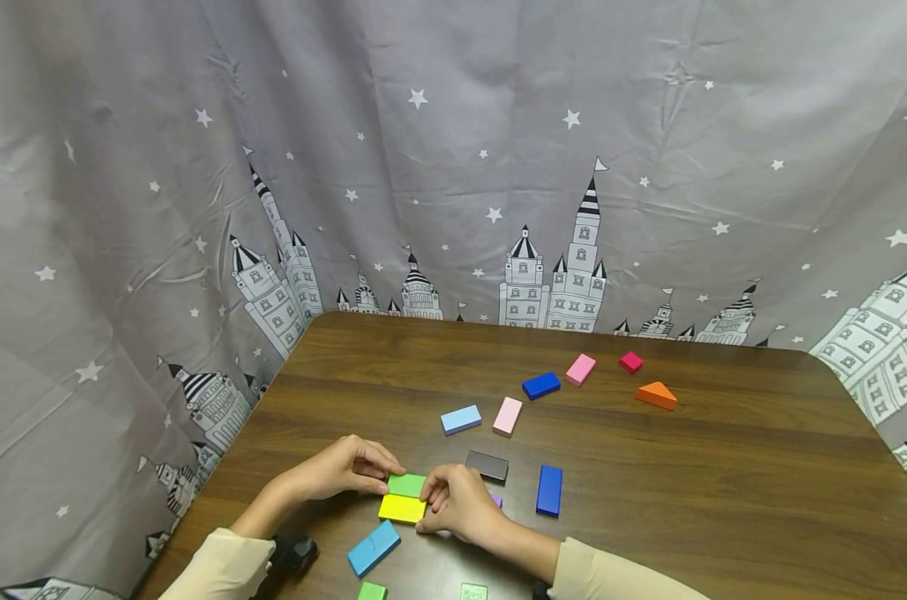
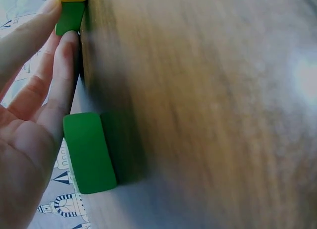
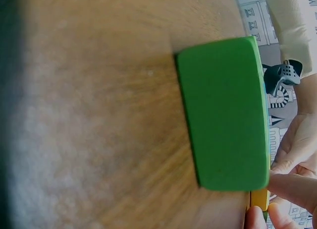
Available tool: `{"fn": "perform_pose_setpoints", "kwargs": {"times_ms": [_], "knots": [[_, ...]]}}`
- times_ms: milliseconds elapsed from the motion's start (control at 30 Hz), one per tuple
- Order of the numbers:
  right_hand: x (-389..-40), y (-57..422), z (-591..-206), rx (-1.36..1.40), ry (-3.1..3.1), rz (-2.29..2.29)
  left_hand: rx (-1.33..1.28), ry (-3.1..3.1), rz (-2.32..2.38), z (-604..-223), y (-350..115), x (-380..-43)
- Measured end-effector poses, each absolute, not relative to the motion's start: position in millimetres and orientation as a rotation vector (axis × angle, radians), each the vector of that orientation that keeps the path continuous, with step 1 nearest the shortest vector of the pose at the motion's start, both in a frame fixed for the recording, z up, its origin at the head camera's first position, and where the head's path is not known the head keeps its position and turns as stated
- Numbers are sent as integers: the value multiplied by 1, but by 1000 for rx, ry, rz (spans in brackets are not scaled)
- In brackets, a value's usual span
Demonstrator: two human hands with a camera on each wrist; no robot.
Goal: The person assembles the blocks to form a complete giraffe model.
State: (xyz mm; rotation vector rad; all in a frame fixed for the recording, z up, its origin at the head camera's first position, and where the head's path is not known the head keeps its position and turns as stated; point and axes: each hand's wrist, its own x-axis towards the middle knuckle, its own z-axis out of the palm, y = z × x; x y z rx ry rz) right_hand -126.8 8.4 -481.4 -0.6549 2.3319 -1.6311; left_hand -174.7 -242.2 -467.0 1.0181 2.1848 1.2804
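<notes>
A green block (image 1: 407,485) and a yellow block (image 1: 403,509) lie on the table with their long sides together. My left hand (image 1: 348,467) holds the green block's left end between thumb and fingertip; the left wrist view shows the fingers at that green block (image 2: 71,17). At the other end, the thumb and bent fingers of my right hand (image 1: 464,504) pinch the yellow block. Part of the yellow block (image 3: 259,200) shows between those fingers in the right wrist view. A blue block (image 1: 374,548) lies just in front of the pair.
Beyond my right hand are a dark grey block (image 1: 488,467), a mostly hidden purple block (image 1: 497,500) and a dark blue block (image 1: 549,490). Pink, blue, red and orange blocks (image 1: 656,395) lie farther back. Two green blocks (image 1: 473,592) sit near me. A printed curtain (image 1: 453,167) hangs behind.
</notes>
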Motion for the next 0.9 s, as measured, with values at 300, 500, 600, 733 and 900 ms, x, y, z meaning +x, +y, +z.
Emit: {"fn": "perform_pose_setpoints", "kwargs": {"times_ms": [300,500,600,733,900], "knots": [[-127,8,-482,-651,2334,-1622,1005,2174,1290,-466,-242,-174],[-128,8,-482,-666,2343,-1617,984,2202,1274,-465,-241,-174],[-129,9,-482,-674,2346,-1613,979,2207,1269,-466,-240,-174],[-128,9,-482,-671,2338,-1617,983,2197,1280,-466,-239,-172],[-128,10,-481,-639,2300,-1641,975,2186,1291,-466,-238,-171]]}}
